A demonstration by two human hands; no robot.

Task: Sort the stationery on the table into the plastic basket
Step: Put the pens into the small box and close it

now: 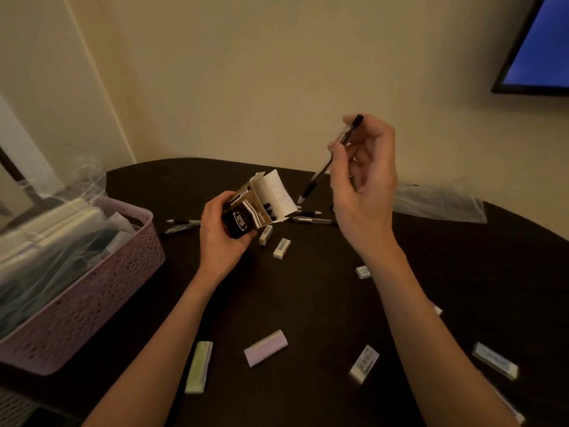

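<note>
My left hand (222, 238) grips an open black-and-white pen box (251, 209), flap up, with dark pen ends showing inside. Raised above the table, my right hand (363, 192) pinches a black pen (328, 161) that points down-left toward the box. Loose pens (308, 217) lie on the dark table (308, 297) behind the box, others (181, 224) to its left. Several white erasers (281, 248) are scattered about. A green pad (199, 366) and a pink pad (265, 347) lie near the front. The pink plastic basket (92, 291) stands at the left, holding plastic-wrapped items.
A crumpled clear plastic bag (443, 201) lies at the table's back right. A screen (542, 44) hangs on the wall at the upper right. More erasers (495, 360) sit near the right front edge.
</note>
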